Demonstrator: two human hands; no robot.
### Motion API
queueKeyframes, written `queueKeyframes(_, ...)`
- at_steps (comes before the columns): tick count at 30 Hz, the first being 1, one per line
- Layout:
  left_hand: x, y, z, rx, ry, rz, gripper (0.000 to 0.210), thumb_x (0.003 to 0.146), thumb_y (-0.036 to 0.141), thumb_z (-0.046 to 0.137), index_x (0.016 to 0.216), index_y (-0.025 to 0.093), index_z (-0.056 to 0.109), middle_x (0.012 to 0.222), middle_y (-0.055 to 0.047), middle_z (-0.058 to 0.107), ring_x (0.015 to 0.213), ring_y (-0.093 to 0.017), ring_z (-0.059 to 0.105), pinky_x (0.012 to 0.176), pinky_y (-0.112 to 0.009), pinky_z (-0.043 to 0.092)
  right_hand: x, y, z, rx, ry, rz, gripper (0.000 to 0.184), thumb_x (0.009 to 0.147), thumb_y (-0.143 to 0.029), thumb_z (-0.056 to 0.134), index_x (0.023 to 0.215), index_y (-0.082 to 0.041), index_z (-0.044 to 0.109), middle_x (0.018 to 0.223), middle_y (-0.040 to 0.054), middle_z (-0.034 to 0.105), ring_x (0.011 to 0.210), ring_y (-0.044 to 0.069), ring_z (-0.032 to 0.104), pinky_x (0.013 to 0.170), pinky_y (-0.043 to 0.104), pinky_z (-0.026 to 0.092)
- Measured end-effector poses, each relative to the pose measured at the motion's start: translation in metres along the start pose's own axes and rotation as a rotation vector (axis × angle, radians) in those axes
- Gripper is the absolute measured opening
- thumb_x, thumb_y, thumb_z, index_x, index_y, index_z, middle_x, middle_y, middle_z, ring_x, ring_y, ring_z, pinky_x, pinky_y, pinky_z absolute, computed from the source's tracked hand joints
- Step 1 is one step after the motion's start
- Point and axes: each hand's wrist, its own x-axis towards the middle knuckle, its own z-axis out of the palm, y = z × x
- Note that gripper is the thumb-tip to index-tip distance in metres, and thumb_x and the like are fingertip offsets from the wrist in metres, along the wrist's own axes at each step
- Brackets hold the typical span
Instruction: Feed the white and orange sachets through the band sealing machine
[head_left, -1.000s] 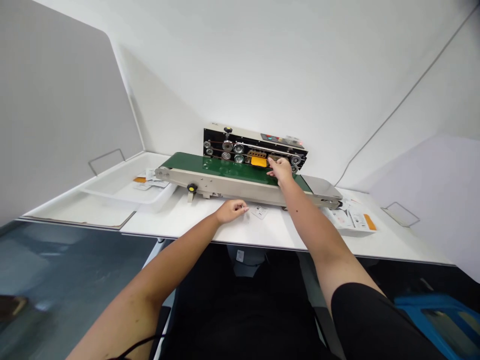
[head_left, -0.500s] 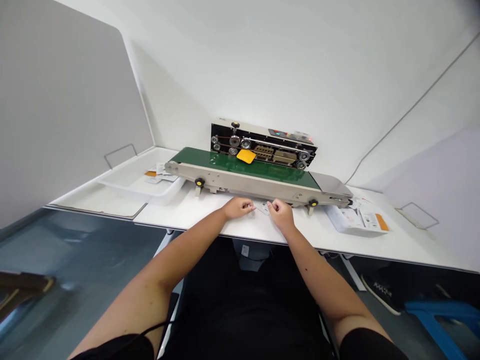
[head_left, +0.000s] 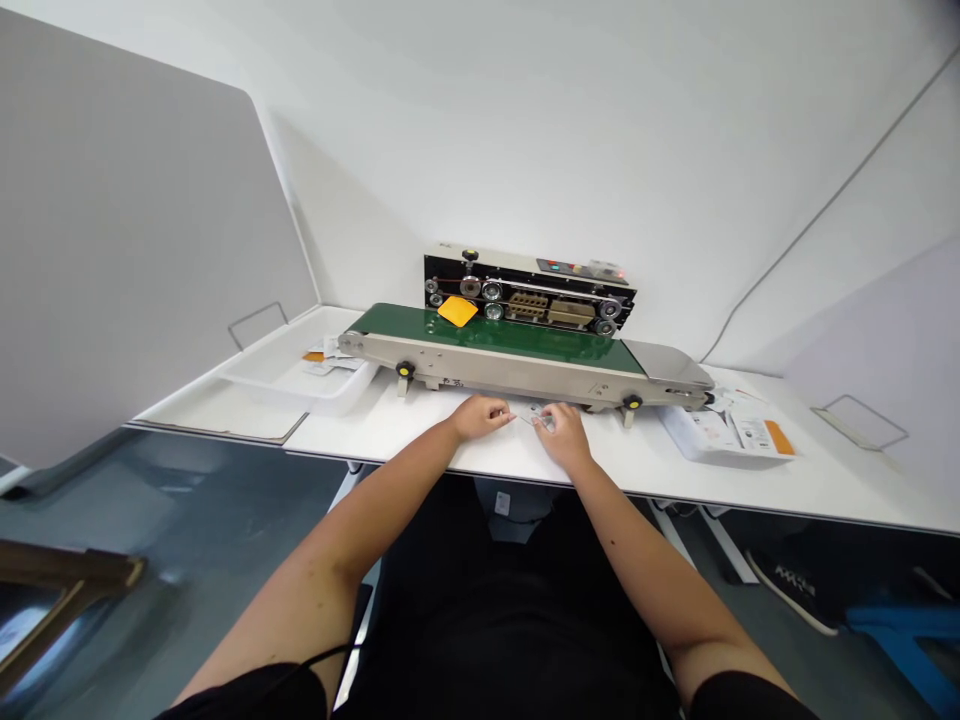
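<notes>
My left hand [head_left: 478,417] is closed in a pinch at the left edge of a small white printed packet [head_left: 525,419], just in front of the conveyor. On its right edge, my right hand [head_left: 564,434] pinches the same packet with thumb and fingers. Most of the packet is hidden or too small to read. Behind my hands stands a band sealing machine [head_left: 555,265] with a green conveyor belt [head_left: 525,340]. An orange packet [head_left: 457,311] lies on the belt, its upper edge at the machine's rollers.
At the left stands a clear plastic tray [head_left: 337,395] with several packets in it. A white box [head_left: 694,445] of white and orange packets is at the right. The white table's front edge [head_left: 420,465] runs close to my body. A blue stool [head_left: 907,640] is on the floor at right.
The orange packet has travelled left along the belt. My right fingers have shifted on the white packet, which now appears more edge-on. The view has moved slightly.
</notes>
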Motion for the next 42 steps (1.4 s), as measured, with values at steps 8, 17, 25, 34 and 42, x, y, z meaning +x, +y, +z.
queueKeyframes(8,-0.001,-0.003,0.0,0.081,0.023,0.021,0.034,0.091,0.046,0.055,0.081,0.017,0.07,0.058,0.002,0.057,0.054,-0.011,0.047,0.054,-0.023,0.028,0.007,0.006,0.014,-0.112,-0.196,0.01,0.049,0.088,-0.045,0.062,0.13,-0.021,0.06,0.129,0.0117,0.063,0.12,0.031,0.051,0.104,0.04,0.037)
queueKeyframes(17,0.0,0.0,0.0,0.088,0.058,0.012,0.028,0.091,0.044,0.056,0.089,0.019,0.068,0.063,0.002,0.061,0.058,-0.012,0.051,0.056,-0.022,0.033,-0.004,0.007,0.004,0.303,0.123,0.042,0.035,0.098,-0.039,0.041,0.107,-0.021,0.07,0.108,0.0093,0.071,0.103,0.026,0.064,0.096,0.042,0.048)
queueKeyframes(25,0.004,-0.001,0.003,-0.072,0.101,0.0,0.048,0.085,0.04,0.064,0.127,0.017,0.054,0.096,-0.003,0.066,0.062,-0.011,0.051,0.06,-0.023,0.042,0.002,0.013,0.015,1.058,0.067,0.355,0.036,0.077,-0.048,0.07,0.1,-0.02,0.065,0.098,0.0053,0.071,0.081,0.02,0.069,0.07,0.034,0.06)
queueKeyframes(34,0.01,-0.005,0.013,-0.431,0.077,-0.16,0.033,0.086,0.049,0.061,0.091,0.017,0.059,0.076,-0.002,0.068,0.059,-0.012,0.058,0.052,-0.022,0.042,0.005,0.009,0.016,1.156,-0.09,0.345,0.041,0.069,-0.043,0.079,0.101,-0.02,0.066,0.095,0.0059,0.074,0.077,0.019,0.069,0.066,0.029,0.055)
queueKeyframes(42,0.009,-0.002,0.01,-0.302,0.014,-0.037,0.027,0.087,0.045,0.061,0.091,0.018,0.058,0.087,-0.005,0.072,0.074,-0.016,0.064,0.066,-0.026,0.049,0.022,-0.005,-0.004,1.093,-0.066,0.318,0.027,0.073,-0.043,0.072,0.086,-0.021,0.062,0.082,0.0008,0.072,0.066,0.015,0.068,0.058,0.024,0.053)
